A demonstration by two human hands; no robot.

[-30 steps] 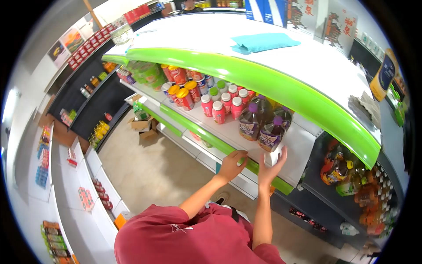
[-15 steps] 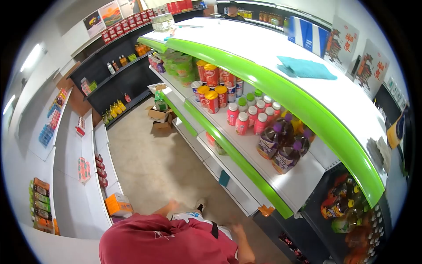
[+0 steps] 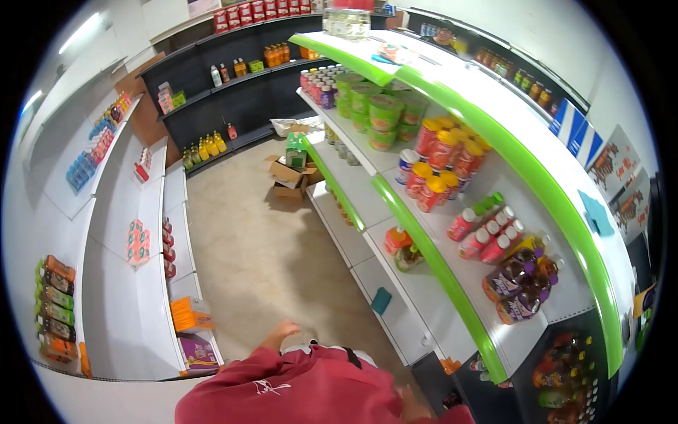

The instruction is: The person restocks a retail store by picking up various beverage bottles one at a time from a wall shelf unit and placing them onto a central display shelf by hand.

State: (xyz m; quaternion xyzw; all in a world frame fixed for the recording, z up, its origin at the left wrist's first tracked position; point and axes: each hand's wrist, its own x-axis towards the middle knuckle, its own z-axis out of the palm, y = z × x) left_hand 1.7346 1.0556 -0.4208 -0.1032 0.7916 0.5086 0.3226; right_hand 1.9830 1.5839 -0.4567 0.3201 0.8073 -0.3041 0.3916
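Note:
My left hand (image 3: 285,331) hangs in front of my body over the aisle floor, touching nothing that I can see. Its fingers look loosely extended, though small and a little blurred, and nothing shows in them. My right hand (image 3: 409,397) is low at my right side, smeared by motion, so its fingers are unclear. To the right, the shelf unit with green edging holds purple-labelled bottles (image 3: 519,286), pink bottles with white caps (image 3: 487,237), yellow-lidded red cans (image 3: 441,159) and green tubs (image 3: 385,116). An orange box (image 3: 191,313) sits on the lower left shelf.
Open cardboard boxes (image 3: 288,173) lie on the floor ahead. White shelves (image 3: 116,297) line the left side. Dark shelves (image 3: 205,113) with bottles stand across the back. Teal cloths rest on a lower right shelf (image 3: 381,300) and the unit's top (image 3: 597,214).
My view has moved forward and turned; the right-hand shelf goods and floor boxes now appear further right. The left hand stays in front of me. The right hand has dropped lower in view.

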